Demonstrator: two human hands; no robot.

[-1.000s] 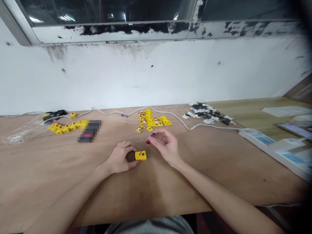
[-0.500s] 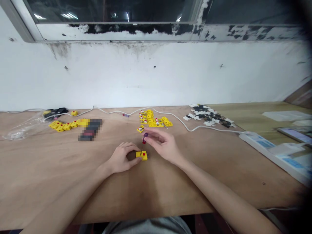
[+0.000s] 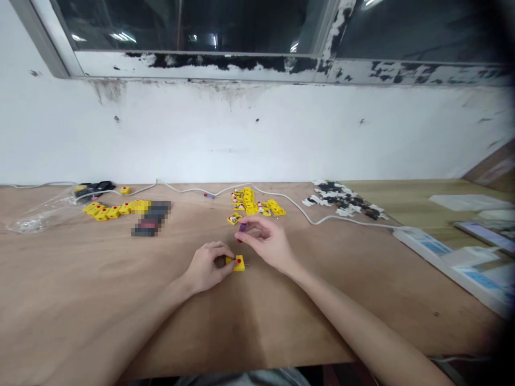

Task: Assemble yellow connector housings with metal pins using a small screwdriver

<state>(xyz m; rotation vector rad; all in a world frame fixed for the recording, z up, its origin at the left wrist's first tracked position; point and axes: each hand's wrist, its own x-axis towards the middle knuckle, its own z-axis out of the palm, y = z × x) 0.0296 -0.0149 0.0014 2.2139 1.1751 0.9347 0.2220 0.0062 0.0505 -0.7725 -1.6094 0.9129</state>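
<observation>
My left hand [image 3: 207,265] rests on the wooden table [image 3: 120,300] with its fingers curled round a small yellow connector block [image 3: 238,263] that has a red dot on top. My right hand [image 3: 267,242] pinches a small screwdriver [image 3: 241,231] with a purple and red handle. The screwdriver stands nearly upright, its tip down on the yellow block. Both hands meet at the block near the table's middle.
A pile of yellow connector parts [image 3: 253,202] lies behind the hands. A row of yellow blocks [image 3: 115,208] sits at the back left beside a clear plastic bag [image 3: 34,220]. Black and white pieces [image 3: 346,195] and a white cable [image 3: 322,219] lie at the right.
My right hand swung the screwdriver from tilted and away to nearly upright over the block. My left hand kept its hold on the block. The camera view tipped slightly upward.
</observation>
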